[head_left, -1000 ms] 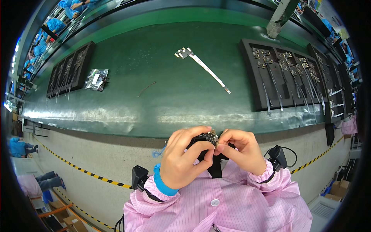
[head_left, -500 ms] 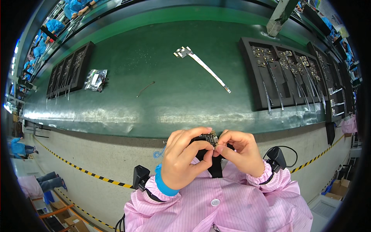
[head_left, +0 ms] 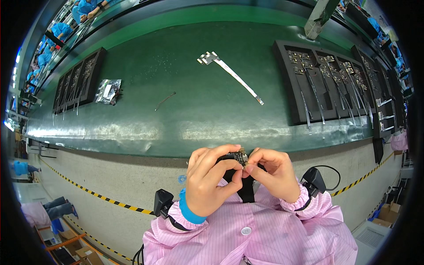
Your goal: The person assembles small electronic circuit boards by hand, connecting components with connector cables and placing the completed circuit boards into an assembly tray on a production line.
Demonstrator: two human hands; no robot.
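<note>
"What dominates this workroom?"

"From where I stand, a green tabletop (head_left: 176,128), with one divided black tray (head_left: 286,84) at right and a second tray (head_left: 96,68) at left; the dividing probably keeps the thin tails (head_left: 305,108) untangled."

"And the hands?"

"The left hand (head_left: 205,181) and right hand (head_left: 278,176) meet just off the near edge, each grip pinching thumb to forefinger."

"Smaller?"

"A ribbon (head_left: 238,79) lies flat mid-tabletop; a bag (head_left: 107,91) sits beside the left tray, perhaps leaving working space between."

"Smaller still?"

"The board (head_left: 240,157), pinched between both hands, another left finger at its far edge, presumably for steadiness. Last, a wire (head_left: 164,101) rests between bag and ribbon."
</note>
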